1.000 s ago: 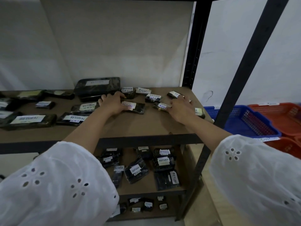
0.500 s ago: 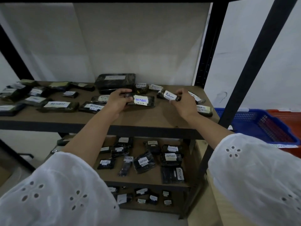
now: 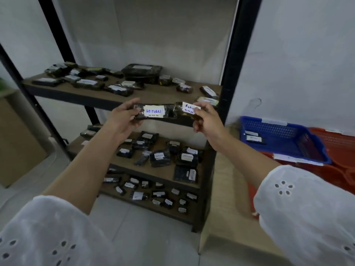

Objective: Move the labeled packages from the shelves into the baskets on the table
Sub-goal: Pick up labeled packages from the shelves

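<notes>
Long package and short package: dark plastic wrap, glossy, crinkled. Label: white paper, matt. Shelf board: brown wood-look, matt, smooth (solid wood or laminate: can't tell). Frame: black metal, smooth, dull sheen. Blue basket, red basket: moulded plastic mesh, slight gloss. Table: pale wood-look, matt. Sleeve: white eyelet cloth, soft.

One wide-angle view is taken from the person's head and is aimed forward and down. The shelf rack is faced from nearby, with the blue basket caught at the right.
</notes>
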The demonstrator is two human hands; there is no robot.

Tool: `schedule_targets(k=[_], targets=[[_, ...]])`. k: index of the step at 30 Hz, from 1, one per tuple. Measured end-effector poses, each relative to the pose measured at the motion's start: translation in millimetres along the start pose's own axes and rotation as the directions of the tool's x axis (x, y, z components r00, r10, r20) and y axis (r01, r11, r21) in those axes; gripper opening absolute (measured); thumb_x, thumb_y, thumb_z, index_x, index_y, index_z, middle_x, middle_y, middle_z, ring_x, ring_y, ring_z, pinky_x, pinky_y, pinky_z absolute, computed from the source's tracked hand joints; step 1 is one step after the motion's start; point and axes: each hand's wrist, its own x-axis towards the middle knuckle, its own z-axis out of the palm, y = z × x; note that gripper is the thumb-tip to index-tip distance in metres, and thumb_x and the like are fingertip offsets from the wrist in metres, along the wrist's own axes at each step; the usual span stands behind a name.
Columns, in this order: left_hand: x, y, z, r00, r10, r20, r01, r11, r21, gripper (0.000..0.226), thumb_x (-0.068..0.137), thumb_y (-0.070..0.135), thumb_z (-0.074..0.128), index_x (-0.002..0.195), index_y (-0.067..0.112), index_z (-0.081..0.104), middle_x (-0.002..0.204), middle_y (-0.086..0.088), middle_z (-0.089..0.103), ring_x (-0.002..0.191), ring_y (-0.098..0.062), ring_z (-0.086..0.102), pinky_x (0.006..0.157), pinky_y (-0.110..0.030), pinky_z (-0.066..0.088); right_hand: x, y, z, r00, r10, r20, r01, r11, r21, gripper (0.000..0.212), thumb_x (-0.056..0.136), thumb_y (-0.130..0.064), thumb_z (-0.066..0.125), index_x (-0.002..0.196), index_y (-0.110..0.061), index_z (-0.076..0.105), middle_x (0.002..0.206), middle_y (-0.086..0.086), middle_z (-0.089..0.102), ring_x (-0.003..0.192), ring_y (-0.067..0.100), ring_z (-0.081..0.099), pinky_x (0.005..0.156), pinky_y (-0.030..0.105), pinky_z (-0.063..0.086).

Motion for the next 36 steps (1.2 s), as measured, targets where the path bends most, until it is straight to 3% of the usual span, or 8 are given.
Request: schedule_targets(k=[7, 10, 15, 22, 25, 30, 36], targets=[[-101, -48, 78, 0.983, -0.142, 0.118, 0.154, 0.983, -0.099, 0.028, 0.096, 0.001, 0.044, 0.107, 0.021, 0.060, 0.104, -0.009, 0.061, 0.095, -0.020, 0.060, 0.083, -0.030, 0.050, -74, 9, -97, 0.978, -0.018, -0.207, 0.024, 0.999, 0.025, 0.016, 0.098, -0.010, 0.037, 0.092, -0.015, 0.052, 0.068, 0.003, 0.048, 0.038, 0.006, 0.037, 0.037, 0.018, 0.028], [-119, -67, 120, 0.969, -0.181, 0.171, 0.196, 0.978, -0.074, 0.028, 0.095, 0.001, 0.045, 0.106, 0.021, 0.062, 0.109, -0.010, 0.060, 0.103, -0.024, 0.059, 0.093, -0.035, 0.049, -85, 16, -144, 0.955, 0.005, -0.296, 0.004, 1.000, 0.029, 0.016, 0.099, -0.014, 0.041, 0.088, -0.015, 0.053, 0.067, 0.002, 0.049, 0.039, 0.008, 0.036, 0.041, 0.023, 0.027], [-110, -103, 188, 0.941, -0.239, 0.239, 0.254, 0.967, -0.033, 0.035, 0.095, -0.003, 0.041, 0.123, 0.014, 0.054, 0.103, -0.010, 0.058, 0.094, -0.020, 0.056, 0.079, -0.028, 0.047, -85, 30, -215, 0.911, 0.087, -0.403, -0.047, 0.993, 0.109, 0.017, 0.099, -0.018, 0.046, 0.085, -0.018, 0.056, 0.059, -0.002, 0.052, 0.042, 0.010, 0.036, 0.044, 0.026, 0.029], [-41, -152, 274, 0.886, -0.343, 0.313, 0.375, 0.926, -0.045, 0.033, 0.094, -0.002, 0.045, 0.119, 0.016, 0.056, 0.100, -0.008, 0.062, 0.086, -0.016, 0.060, 0.068, -0.025, 0.049, -39, 55, -299, 0.845, 0.197, -0.498, -0.129, 0.977, 0.167, 0.013, 0.097, -0.014, 0.050, 0.087, -0.016, 0.058, 0.078, 0.004, 0.054, 0.044, 0.010, 0.042, 0.041, 0.022, 0.036], [-4, -168, 305, 0.873, -0.391, 0.291, 0.419, 0.907, -0.037, 0.029, 0.094, -0.002, 0.045, 0.112, 0.017, 0.058, 0.094, -0.006, 0.063, 0.077, -0.014, 0.061, 0.055, -0.021, 0.051, -4, 61, -329, 0.824, 0.216, -0.525, -0.157, 0.975, 0.155, 0.012, 0.096, -0.011, 0.050, 0.089, -0.016, 0.058, 0.081, 0.005, 0.053, 0.048, 0.012, 0.044, 0.044, 0.023, 0.040], [49, -191, 339, 0.873, -0.413, 0.260, 0.430, 0.903, -0.007, 0.034, 0.095, -0.002, 0.044, 0.125, 0.012, 0.053, 0.093, -0.005, 0.063, 0.075, -0.013, 0.059, 0.044, -0.016, 0.047, 48, 84, -360, 0.824, 0.266, -0.501, -0.217, 0.964, 0.154, 0.011, 0.094, -0.005, 0.052, 0.099, -0.010, 0.060, 0.078, 0.006, 0.055, 0.058, 0.017, 0.052, 0.058, 0.028, 0.049], [91, -212, 349, 0.870, -0.449, 0.202, 0.449, 0.892, 0.050, 0.035, 0.095, -0.003, 0.042, 0.125, 0.012, 0.053, 0.101, -0.005, 0.062, 0.083, -0.016, 0.059, 0.064, -0.024, 0.045, 114, 117, -370, 0.774, 0.526, -0.353, -0.473, 0.851, 0.229, 0.020, 0.097, 0.001, 0.044, 0.112, -0.006, 0.056, 0.091, 0.013, 0.058, 0.071, 0.022, 0.059, 0.069, 0.032, 0.053]])
